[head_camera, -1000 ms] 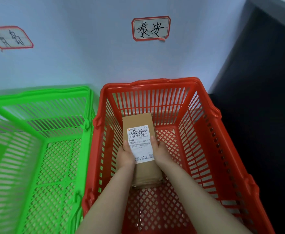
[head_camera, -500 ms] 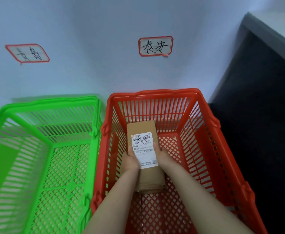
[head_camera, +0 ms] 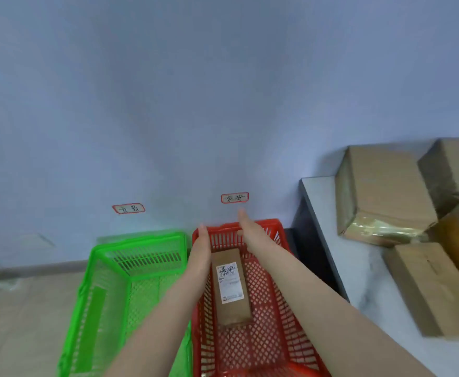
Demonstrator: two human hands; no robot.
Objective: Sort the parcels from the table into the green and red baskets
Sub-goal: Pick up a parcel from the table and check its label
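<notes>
A slim brown parcel (head_camera: 231,287) with a white shipping label lies flat on the floor of the red basket (head_camera: 282,317). My left hand (head_camera: 202,244) and my right hand (head_camera: 247,227) hover above the basket's far end, both flat, fingers extended, holding nothing. The parcel lies between and below my forearms, free of either hand. The green basket (head_camera: 108,281) stands to the left, touching the red one, with nothing visible inside. Several brown cardboard parcels (head_camera: 380,191) sit on the table (head_camera: 359,270) at the right.
Two red-framed handwritten labels hang on the pale blue wall: one (head_camera: 128,208) above the green basket, one (head_camera: 234,198) above the red basket. The baskets stand on a beige floor. A dark gap separates the red basket from the table edge.
Both hands have let go of the parcel and risen out of the red basket. The parcel now rests on the basket floor. The view has pulled up and back, showing the table.
</notes>
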